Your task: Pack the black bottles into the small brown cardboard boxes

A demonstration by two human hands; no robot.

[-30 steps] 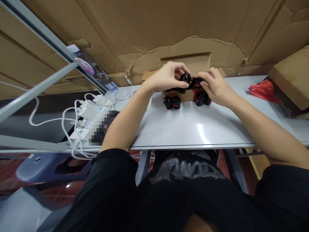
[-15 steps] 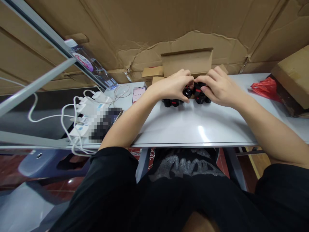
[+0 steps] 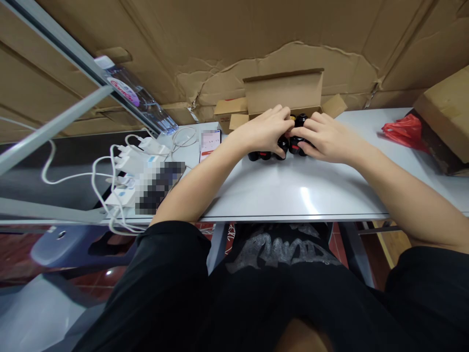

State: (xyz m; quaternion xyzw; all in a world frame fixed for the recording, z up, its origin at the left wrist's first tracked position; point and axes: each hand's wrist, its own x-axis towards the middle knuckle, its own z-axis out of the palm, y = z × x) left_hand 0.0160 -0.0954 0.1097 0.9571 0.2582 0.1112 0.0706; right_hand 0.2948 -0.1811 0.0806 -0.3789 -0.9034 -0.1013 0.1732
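In the head view several small, shiny black rounded pieces with red marks point(image 3: 263, 155) stand close together on the white table; their exact kind is unclear. My left hand point(image 3: 271, 128) curves over them from the left, thumb and fingers closed around one black piece point(image 3: 282, 145). From the right, my right hand point(image 3: 324, 137) has its fingers bent round another black piece with a red mark point(image 3: 295, 145). The hands almost meet, and the fingers hide part of the group. Right behind stands an open cardboard box point(image 3: 284, 90), flaps spread.
A smaller carton point(image 3: 230, 108) sits left of the box. Further left lie a phone point(image 3: 210, 144), a power strip with white cables point(image 3: 137, 166) and a blurred-out dark device point(image 3: 161, 188). A water bottle point(image 3: 137, 95) leans by the metal frame. Right: a red plastic bag point(image 3: 403, 132) and a large carton point(image 3: 447, 117).
My right hand has shifted slightly left and down, with its black piece now nearer my left hand. Black round tops, one with a yellow bit, now show between the hands.
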